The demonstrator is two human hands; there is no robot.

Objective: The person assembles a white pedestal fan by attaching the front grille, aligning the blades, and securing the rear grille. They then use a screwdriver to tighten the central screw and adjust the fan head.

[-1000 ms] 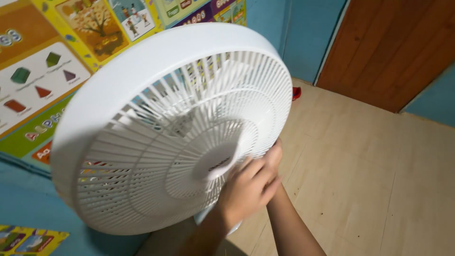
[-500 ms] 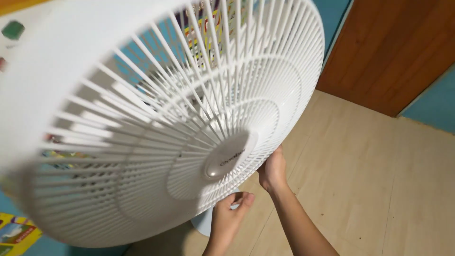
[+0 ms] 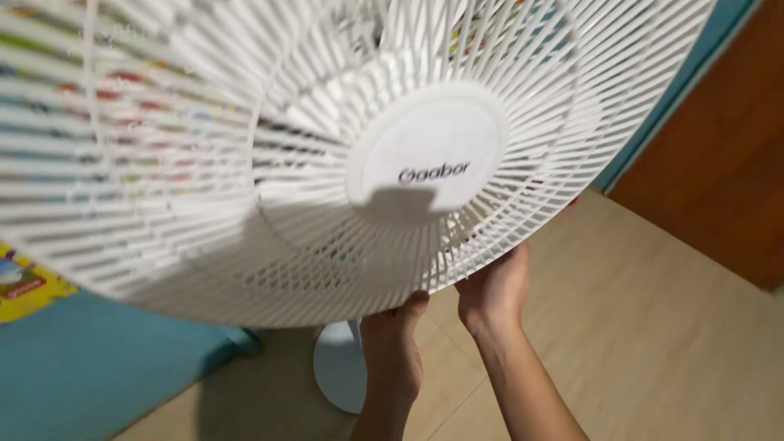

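A white pedestal fan fills most of the head view, its round front grille (image 3: 245, 204) tilted toward me with a plain round hub cap (image 3: 429, 151) at its middle. My left hand (image 3: 392, 351) reaches up under the grille's lower rim, thumb pressed against it. My right hand (image 3: 494, 290) grips the same rim a little to the right, fingers hidden behind the grille. The fan's round white base (image 3: 339, 367) stands on the floor below, partly hidden by my left forearm.
Beige tiled floor (image 3: 653, 327) spreads to the right. A brown wooden door (image 3: 719, 163) stands at the right edge beside a teal wall strip. Teal wall (image 3: 82, 367) with a colourful poster (image 3: 24, 278) lies at the lower left.
The fan head has come much closer and higher, its hub now facing me. My left hand rose from below to the lower rim; my right hand stayed on the rim.
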